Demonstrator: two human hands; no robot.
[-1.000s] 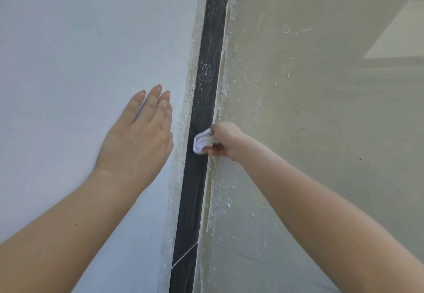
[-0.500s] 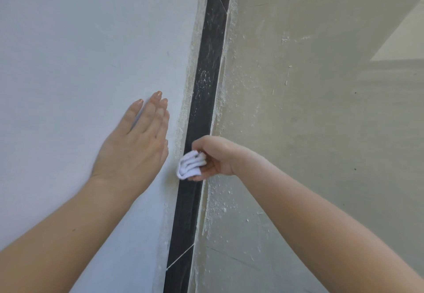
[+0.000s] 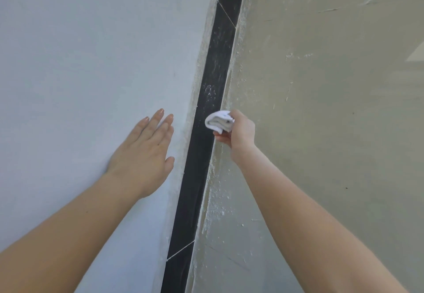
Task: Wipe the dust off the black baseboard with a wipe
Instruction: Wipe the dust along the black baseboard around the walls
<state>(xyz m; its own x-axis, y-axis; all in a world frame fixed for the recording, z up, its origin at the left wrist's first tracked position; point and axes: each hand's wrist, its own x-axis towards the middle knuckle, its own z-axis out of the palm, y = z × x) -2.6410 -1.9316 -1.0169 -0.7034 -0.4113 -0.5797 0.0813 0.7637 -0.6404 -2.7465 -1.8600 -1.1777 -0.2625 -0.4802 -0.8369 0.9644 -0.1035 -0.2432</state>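
Pale bluish wall [image 3: 80, 51] across left half of frame, greenish floor [image 3: 321, 132] w/ white plaster specks across right half. Btwn them, black baseboard [image 3: 199, 155] as a narrow dark strip from bottom centre up to top, right of centre. Two thin pale joint lines across it, one low, one near top. White dust smears on strip above centre; lower stretch darker, prob. cleaner.

At centre-left, left hand [image 3: 144, 152] flat on wall, fingers straight & close together, holding nothing, just beside strip's edge. At centre, right hand [image 3: 241, 134] w/ fingers & thumb curled round white wipe [image 3: 218, 121], folded into a small wad bulging toward upper left over strip. Can't tell whether wad touching strip or just off it.

Handling, as judged: wipe soft, light, floppy, so best kept bunched & pinched at back fold, w/ a fat pad facing strip. Grey mark on wad's face, prob. picked-up dirt. Baseboard rigid, fixed, smooth-looking; nothing to grip, only to press along.

No brand, label or readable writing anywhere in view.
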